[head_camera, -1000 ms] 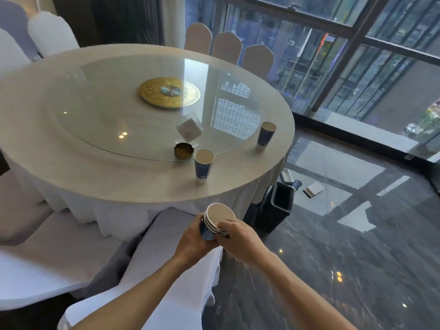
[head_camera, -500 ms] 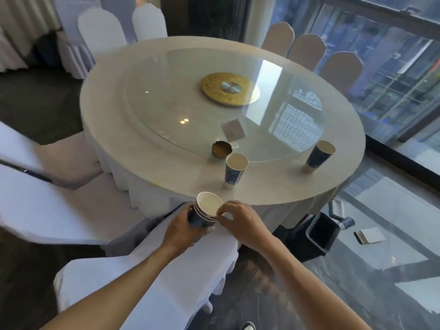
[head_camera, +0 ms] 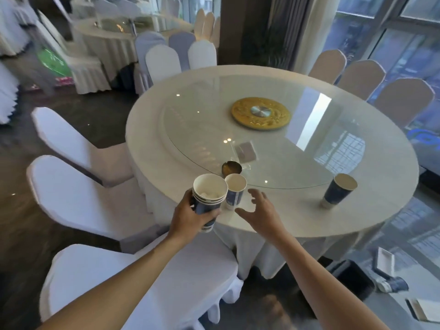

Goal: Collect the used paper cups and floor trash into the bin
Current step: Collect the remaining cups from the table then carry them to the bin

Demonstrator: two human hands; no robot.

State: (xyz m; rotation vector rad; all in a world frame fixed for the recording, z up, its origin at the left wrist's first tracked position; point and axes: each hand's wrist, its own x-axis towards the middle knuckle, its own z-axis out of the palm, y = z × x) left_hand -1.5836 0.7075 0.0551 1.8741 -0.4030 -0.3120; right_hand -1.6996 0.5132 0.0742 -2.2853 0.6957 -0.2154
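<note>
My left hand (head_camera: pixel 190 216) grips a stack of nested blue paper cups (head_camera: pixel 209 197) just over the near edge of the round table (head_camera: pixel 273 217). Right behind the stack stands a single blue paper cup (head_camera: pixel 234 191) on the table. My right hand (head_camera: pixel 260 210) hovers over the table a little right of that cup, fingers spread, holding nothing. Another blue paper cup (head_camera: pixel 339 190) stands further right near the table's edge. On the floor at the lower right sit a dark bin (head_camera: pixel 352 279), a fallen cup (head_camera: pixel 392 284) and flat paper trash (head_camera: pixel 426 310).
A glass turntable (head_camera: pixel 273 144) with a gold centre disc (head_camera: pixel 260 113), a small dark ashtray (head_camera: pixel 231 167) and a card holder (head_camera: pixel 245 152) sits on the table. White-covered chairs (head_camera: pixel 78 198) crowd the left and front. More chairs (head_camera: pixel 362 77) stand by the window.
The view has swung left and nearer the table. My right hand has let go of the stack and moved forward over the table, open. The left hand has raised the stack to the single cup.
</note>
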